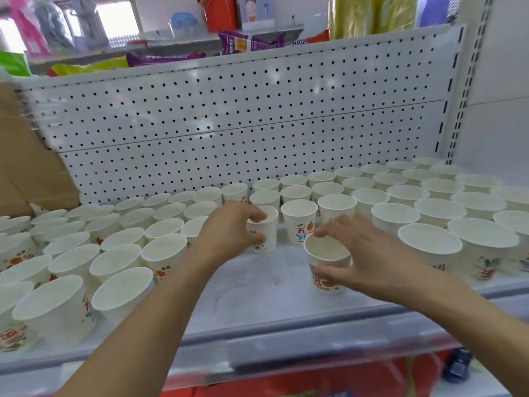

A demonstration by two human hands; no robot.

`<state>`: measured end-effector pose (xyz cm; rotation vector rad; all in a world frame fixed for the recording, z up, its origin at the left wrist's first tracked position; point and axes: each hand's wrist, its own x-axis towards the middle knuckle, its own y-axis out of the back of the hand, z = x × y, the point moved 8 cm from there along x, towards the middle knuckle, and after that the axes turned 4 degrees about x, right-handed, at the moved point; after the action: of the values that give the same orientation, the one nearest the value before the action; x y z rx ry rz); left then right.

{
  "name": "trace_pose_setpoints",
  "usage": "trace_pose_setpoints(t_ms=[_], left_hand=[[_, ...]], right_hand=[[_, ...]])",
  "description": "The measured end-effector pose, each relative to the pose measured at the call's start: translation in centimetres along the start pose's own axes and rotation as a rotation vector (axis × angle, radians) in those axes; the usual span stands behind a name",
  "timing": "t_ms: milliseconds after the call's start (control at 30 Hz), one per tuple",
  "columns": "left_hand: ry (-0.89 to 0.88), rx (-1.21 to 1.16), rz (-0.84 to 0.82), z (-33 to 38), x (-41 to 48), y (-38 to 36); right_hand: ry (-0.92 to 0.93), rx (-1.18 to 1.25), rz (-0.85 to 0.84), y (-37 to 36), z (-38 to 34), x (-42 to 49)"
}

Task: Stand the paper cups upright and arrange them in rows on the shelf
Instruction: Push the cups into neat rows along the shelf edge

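Observation:
Several white paper cups with orange and green print stand upright in rows across the white shelf (257, 299). My left hand (229, 227) grips one upright cup (267, 234) near the middle of the shelf, fingers curled round its rim and side. My right hand (363, 253) holds another upright cup (326, 262) closer to the front, thumb low on its wall and fingers over the rim. A bare gap of shelf lies between the left block of cups (120, 253) and the right block of cups (429, 207).
A white pegboard back panel (243, 124) rises behind the cups. A brown cardboard box (25, 156) stands at the left end. Snack bags (249, 41) lie on the shelf above. The shelf's front lip (286, 336) runs below my forearms.

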<state>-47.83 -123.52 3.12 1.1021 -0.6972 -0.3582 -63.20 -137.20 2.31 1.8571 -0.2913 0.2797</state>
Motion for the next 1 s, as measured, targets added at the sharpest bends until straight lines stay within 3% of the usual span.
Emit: trace_pose_setpoints(t_ms=[667,767,867,1000], left_hand=[[0.019,0.092,-0.029,2.0,1.0,-0.7],[0.028,0.079,0.059,2.3,-0.6,1.9],[0.156,0.182,0.212,-0.2,-3.9,6.6],[0.429,0.445,0.120,-6.0,-8.1,9.5]], right_hand=[[0.047,0.012,-0.037,0.1,0.1,0.4],[0.042,0.020,-0.038,0.1,0.1,0.4],[0.041,0.055,-0.049,0.1,-0.2,0.5],[0.036,0.069,-0.038,0.6,-0.5,1.0]])
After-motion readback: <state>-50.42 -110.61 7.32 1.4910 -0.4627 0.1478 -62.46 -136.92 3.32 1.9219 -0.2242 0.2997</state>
